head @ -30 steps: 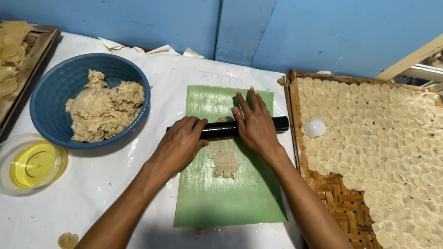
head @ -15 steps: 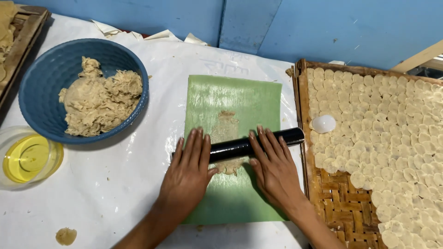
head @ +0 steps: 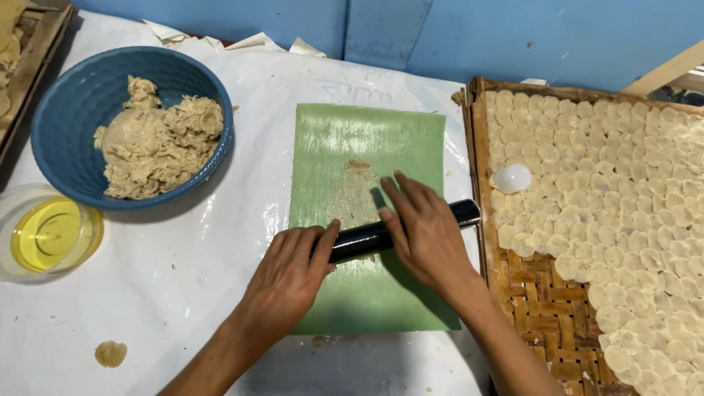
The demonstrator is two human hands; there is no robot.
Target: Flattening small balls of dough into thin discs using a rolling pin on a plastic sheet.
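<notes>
A black rolling pin [head: 361,240] lies across a green mat [head: 367,139] in the middle of the white-covered table. My left hand [head: 291,273] presses flat on its left part. My right hand [head: 425,231] presses flat on its right part, fingers stretched over it. A thin, flattened strip of beige dough [head: 353,196] lies on the mat just beyond the pin. The pin's middle shows between my hands, and its right end [head: 465,213] sticks out towards the woven tray.
A blue bowl [head: 66,110] of beige dough stands at the left. In front of it is a clear cup of yellow oil [head: 50,235]. A woven tray [head: 535,301] with several round dough discs and a small white cap [head: 512,178] fills the right. A dough scrap [head: 111,353] lies near the front.
Both hands rolled the pin from the far part of the mat towards me, then slightly away again. The dough strip now shows beyond the pin.
</notes>
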